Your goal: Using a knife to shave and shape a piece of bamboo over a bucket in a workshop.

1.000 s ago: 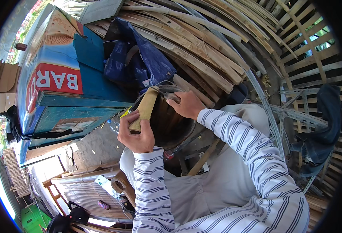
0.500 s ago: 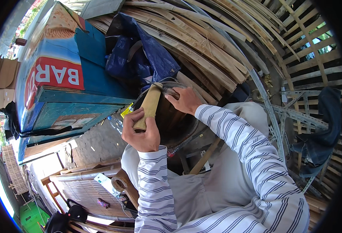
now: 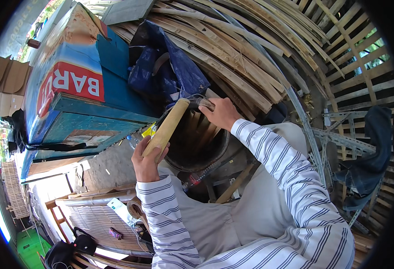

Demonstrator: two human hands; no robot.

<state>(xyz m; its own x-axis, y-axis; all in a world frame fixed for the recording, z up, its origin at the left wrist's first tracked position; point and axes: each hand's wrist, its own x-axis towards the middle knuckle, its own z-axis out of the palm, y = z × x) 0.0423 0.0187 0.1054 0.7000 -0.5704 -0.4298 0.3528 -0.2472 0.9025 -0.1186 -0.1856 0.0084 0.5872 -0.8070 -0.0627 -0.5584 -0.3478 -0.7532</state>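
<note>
My left hand (image 3: 146, 162) is closed around the near end of a yellowish bamboo piece (image 3: 167, 126), which slants up and away to the right. Close to its far tip, my right hand (image 3: 223, 114) has its fingers wrapped round a short dark handle-like object (image 3: 206, 105); what is fixed to that object is hard to make out. Both hands are held over a dark round bucket (image 3: 189, 167) between my knees, and its brownish inside partly shows. A thin dark wire or cord (image 3: 200, 95) runs by the bamboo's tip.
A teal wooden cabinet (image 3: 116, 111) stands at the left, with a blue tarp bag (image 3: 174, 67) beside it. Long bamboo strips (image 3: 237, 58) are piled behind. Metal angle bars (image 3: 349, 142) and dark jeans (image 3: 370, 148) are at the right. A bamboo bench (image 3: 87, 219) sits lower left.
My left hand has shifted left with the bamboo, and more of the bamboo's length now shows. My right hand has moved slightly right. More of the bucket's inside is uncovered.
</note>
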